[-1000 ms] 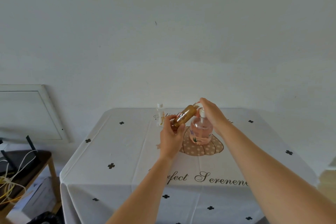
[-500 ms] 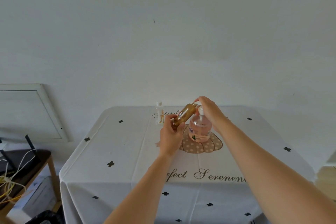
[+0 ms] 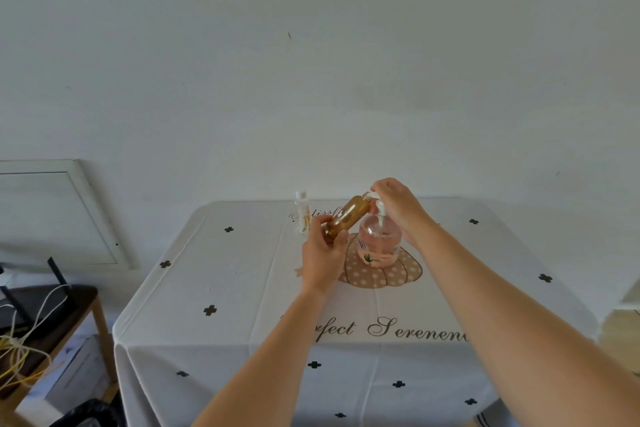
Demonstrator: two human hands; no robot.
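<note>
My left hand (image 3: 323, 255) grips the lower end of a slim amber bottle (image 3: 348, 217), which is tilted with its neck up and to the right above the table. My right hand (image 3: 398, 208) has its fingertips curled at the bottle's mouth, where bare screw thread shows; the cap is hidden inside those fingers. Just below stands a clear pump bottle of pink liquid (image 3: 379, 244), upright on the tablecloth's dotted shell print. A small white bottle (image 3: 302, 215) stands behind my left hand.
The table (image 3: 225, 288) carries a white cloth with black crosses and stands against a white wall. To the left is a low wooden side table (image 3: 79, 305) with cables, a white framed panel (image 3: 59, 215) leaning on the wall, and a black bag (image 3: 86, 414) on the floor.
Both hands and the amber bottle stayed over the pump bottle. My right hand's fingers have come slightly off the neck, and the bottle's thread now shows.
</note>
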